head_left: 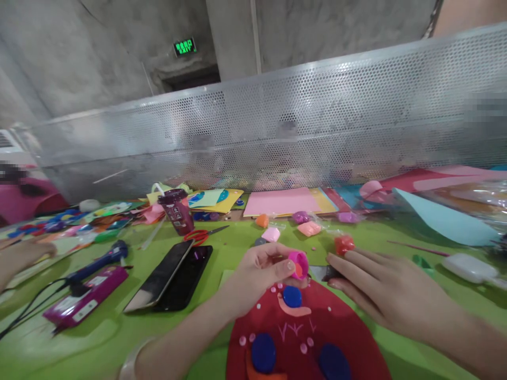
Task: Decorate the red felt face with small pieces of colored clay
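My left hand [263,272] pinches a small pink cup-like cap [300,264] with something orange inside, its mouth turned to the right. My right hand [380,287] is closed with fingers over a dark-handled blade [331,272]; its flat greyish tip points left, and the fingers hide part of the handle. Below both hands lies a red rounded sheet [293,364] on the green tabletop. It carries blue discs [292,296], a peach curved strip [295,310], small pink dots and pink drawn strokes. A bag of red clay [344,244] sits just beyond my right fingers.
Several clay bags, including an orange one [262,220], lie ahead. To the left are red-handled scissors [197,236], a phone [160,274], a dark cup [177,212], a purple power strip [87,298] and another person's hand [27,258]. A perforated metal divider [253,116] stands behind.
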Available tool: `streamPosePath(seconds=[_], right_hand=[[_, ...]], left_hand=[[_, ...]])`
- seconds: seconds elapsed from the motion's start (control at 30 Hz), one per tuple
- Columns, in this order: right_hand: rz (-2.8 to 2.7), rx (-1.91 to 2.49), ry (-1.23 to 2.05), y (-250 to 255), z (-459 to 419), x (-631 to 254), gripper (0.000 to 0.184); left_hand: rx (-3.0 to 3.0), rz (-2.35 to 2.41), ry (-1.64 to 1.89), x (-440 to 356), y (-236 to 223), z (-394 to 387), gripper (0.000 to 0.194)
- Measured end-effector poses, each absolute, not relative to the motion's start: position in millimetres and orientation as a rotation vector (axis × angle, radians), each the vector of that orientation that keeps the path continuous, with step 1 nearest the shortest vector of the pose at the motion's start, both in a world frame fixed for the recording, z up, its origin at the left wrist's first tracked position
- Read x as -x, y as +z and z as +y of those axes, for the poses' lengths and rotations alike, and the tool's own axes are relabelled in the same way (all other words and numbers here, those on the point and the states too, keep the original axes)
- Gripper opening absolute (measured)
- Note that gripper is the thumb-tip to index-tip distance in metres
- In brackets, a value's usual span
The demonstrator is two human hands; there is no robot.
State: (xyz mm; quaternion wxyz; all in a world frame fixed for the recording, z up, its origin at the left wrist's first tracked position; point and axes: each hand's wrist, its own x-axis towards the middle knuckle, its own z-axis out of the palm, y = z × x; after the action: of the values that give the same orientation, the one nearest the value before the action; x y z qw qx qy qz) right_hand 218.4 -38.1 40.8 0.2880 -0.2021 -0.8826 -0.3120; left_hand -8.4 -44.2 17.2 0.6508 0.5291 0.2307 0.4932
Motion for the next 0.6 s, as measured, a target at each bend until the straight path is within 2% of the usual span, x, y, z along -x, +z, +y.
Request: streamPosePath(seconds=[0.27,0.6], right_hand=[[-2.382,0.552,-0.694,39.1,-37.5,-216.3,0.033],[-2.335,0.447,-0.768,42.2,-38.0,-220.6,0.027]], left_hand=[[-1.180,0.516,1.072,8.2,15.7,-46.1,0.023],[-1.189,0.447,1.015,7.2,18.1,-52.8,0.024]])
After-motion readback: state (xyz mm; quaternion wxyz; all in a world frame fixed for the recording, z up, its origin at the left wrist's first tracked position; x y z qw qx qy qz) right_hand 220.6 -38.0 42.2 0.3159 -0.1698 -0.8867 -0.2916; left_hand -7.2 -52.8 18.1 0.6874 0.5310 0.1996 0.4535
